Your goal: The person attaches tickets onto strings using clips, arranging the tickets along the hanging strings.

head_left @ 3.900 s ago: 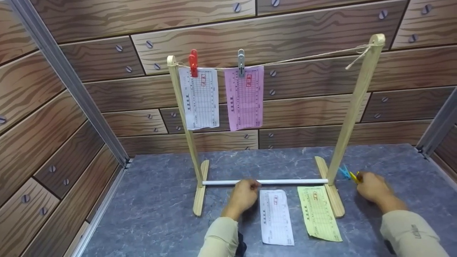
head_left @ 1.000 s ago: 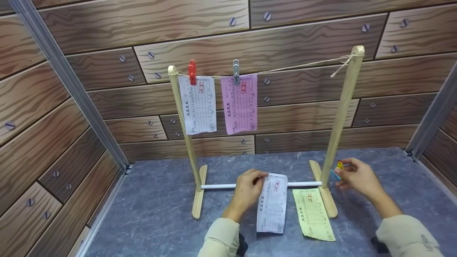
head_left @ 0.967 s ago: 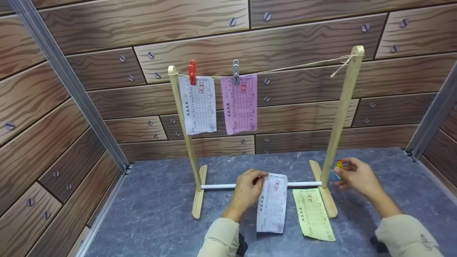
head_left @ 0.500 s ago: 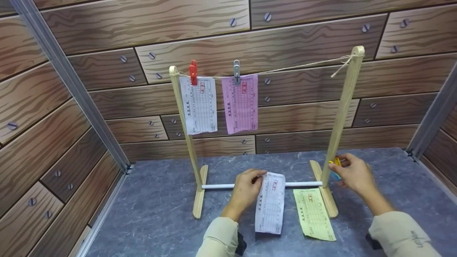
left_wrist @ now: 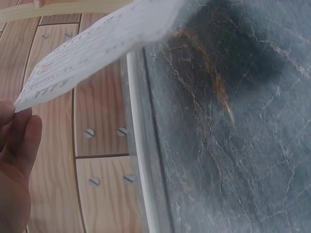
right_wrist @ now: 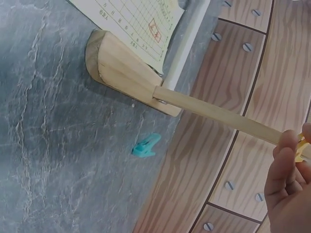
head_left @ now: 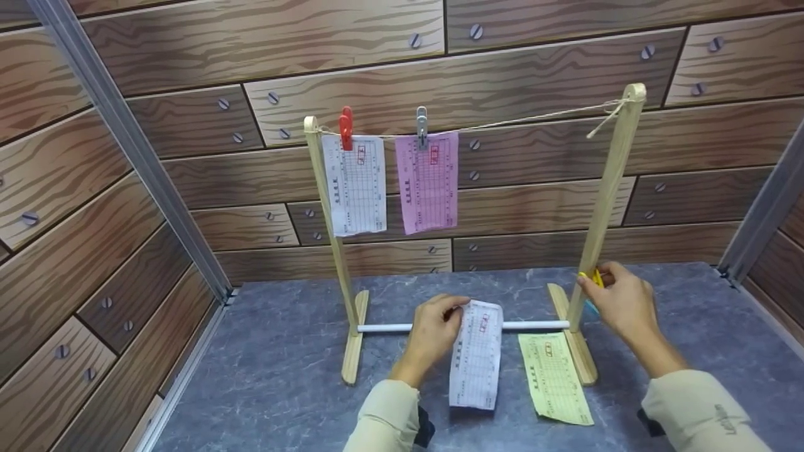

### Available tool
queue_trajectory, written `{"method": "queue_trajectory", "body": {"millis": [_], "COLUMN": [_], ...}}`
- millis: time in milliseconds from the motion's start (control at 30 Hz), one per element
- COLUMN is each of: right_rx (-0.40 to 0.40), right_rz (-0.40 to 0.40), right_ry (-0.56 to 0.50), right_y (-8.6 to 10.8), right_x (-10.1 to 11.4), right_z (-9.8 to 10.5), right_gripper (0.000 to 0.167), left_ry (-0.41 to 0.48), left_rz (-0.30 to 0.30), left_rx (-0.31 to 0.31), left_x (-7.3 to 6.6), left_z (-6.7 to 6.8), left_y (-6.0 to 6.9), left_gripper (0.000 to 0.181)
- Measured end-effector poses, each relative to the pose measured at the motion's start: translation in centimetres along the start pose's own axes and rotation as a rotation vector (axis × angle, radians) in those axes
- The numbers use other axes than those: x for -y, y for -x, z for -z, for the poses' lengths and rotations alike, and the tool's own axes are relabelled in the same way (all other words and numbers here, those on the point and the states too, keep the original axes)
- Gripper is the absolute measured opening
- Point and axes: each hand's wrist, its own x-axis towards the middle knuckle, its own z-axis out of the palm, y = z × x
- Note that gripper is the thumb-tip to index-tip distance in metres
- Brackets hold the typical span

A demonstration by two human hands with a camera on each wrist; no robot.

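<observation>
My left hand (head_left: 434, 333) pinches a white printed slip (head_left: 477, 358) by its top corner and holds it raised off the table; the left wrist view shows thumb and fingers on the slip's (left_wrist: 92, 53) corner. Beside the right post (head_left: 606, 207), my right hand (head_left: 625, 301) grips a yellow clothespin (head_left: 597, 278), partly hidden by the fingers. On the cord (head_left: 521, 119) hang a white slip (head_left: 357, 188) under a red clothespin (head_left: 346, 129) and a pink slip (head_left: 430, 188) under a grey clothespin (head_left: 422, 127). A yellow-green slip (head_left: 556, 380) lies on the table.
A teal clothespin (right_wrist: 146, 145) lies on the table right of the stand's right foot (right_wrist: 126, 73). A white rod (head_left: 534, 324) joins the two wooden posts low down. Wood-patterned panels (head_left: 553, 75) rise behind the grey marbled table (head_left: 270, 376).
My left hand has lifted the white slip from the table. My right hand has picked up the yellow clothespin and moved it up and left, close to the right post.
</observation>
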Motion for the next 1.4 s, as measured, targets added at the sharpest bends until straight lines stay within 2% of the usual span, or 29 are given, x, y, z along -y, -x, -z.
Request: {"method": "queue_trajectory", "body": {"millis": [267, 433, 700, 833, 1100, 1400], "right_rx": [-0.024, -0.035, -0.094, -0.110, -0.146, -0.283], "right_rz": [-0.014, 0.018, 0.072, 0.071, 0.036, 0.007], "right_ry": [0.024, 0.044, 0.083, 0.078, 0.026, -0.072], "right_y": [-0.4, -0.5, -0.5, -0.6, -0.6, -0.8], "right_x": [0.5, 0.6, 0.3, 0.5, 1.3, 2.3], "right_z": [0.4, 0.5, 0.6, 0.7, 1.0, 1.4], "right_gripper": [0.034, 0.028, 0.025, 0.025, 0.027, 0.025], "left_ry": [-0.013, -0.014, 0.001, 0.001, -0.003, 0.009], "left_rz": [-0.030, -0.039, -0.024, -0.017, -0.042, -0.137], "left_rx": [-0.014, -0.021, -0.009, -0.006, -0.030, -0.111], "left_x": [0.0, -0.1, -0.4, -0.7, -1.4, -2.8], "left_z": [0.1, 0.2, 0.4, 0.6, 1.1, 1.6], "left_y": [-0.2, -0.3, -0.4, -0.6, -1.8, -4.1], "left_gripper": [0.023, 0.023, 0.022, 0.022, 0.021, 0.016]}}
